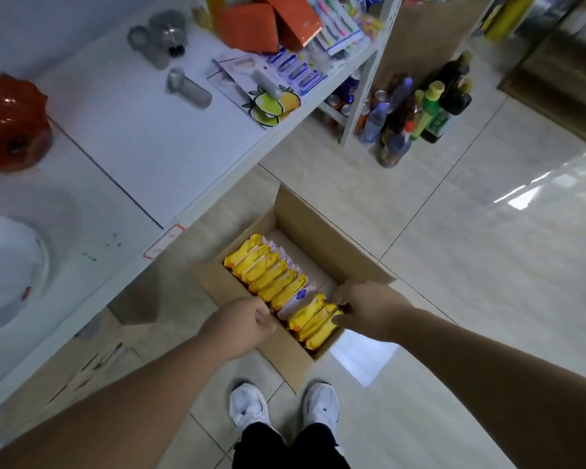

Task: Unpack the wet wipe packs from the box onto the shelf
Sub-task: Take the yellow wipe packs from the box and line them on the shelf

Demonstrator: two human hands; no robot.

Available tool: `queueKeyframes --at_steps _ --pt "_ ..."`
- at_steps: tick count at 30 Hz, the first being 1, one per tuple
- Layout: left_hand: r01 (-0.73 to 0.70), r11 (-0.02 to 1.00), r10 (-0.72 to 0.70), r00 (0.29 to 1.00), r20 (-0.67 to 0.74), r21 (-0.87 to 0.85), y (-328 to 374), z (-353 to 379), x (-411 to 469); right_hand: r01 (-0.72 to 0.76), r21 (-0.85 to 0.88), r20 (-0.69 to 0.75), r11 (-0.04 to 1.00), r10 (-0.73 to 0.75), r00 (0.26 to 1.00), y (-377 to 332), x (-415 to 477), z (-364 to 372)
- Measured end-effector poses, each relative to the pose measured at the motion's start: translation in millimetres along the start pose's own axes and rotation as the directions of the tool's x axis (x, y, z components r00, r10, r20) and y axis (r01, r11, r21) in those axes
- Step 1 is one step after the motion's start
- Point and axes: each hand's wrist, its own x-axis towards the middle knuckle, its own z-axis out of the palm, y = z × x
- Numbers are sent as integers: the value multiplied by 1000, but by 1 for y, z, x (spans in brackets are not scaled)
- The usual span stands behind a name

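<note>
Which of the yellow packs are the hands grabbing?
The near group, split from the longer row by a gap; the right hand pinches its end.

bare forearms with no sleeves, black trousers (pixel 286 446), and white lace-up sneakers (pixel 249 406) with small dark side marks.

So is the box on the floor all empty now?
No, not empty. The open cardboard box holds a row of yellow wet wipe packs, with bare space along its far side. Both hands are reaching in.
</note>
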Motion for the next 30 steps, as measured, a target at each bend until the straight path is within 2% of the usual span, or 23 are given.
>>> queueKeyframes --at_steps 11,19,24,27,30 --pt "22 999 -23 999 -31 -35 -62 117 190 50 -60 48 997 -47 998 57 159 129" --pt "-73 964 108 986 -128 254 -72 135 240 39 -67 9 997 -38 999 72 210 175" --pt "-79 917 139 982 -130 391 -75 133 253 56 -157 85 986 -43 995 73 231 180" --pt "-112 848 200 973 -116 518 -78 140 257 110 -221 154 969 -77 985 73 238 181" --pt "-120 818 216 971 -107 562 -78 141 262 126 -198 154 972 -96 983 76 245 180"
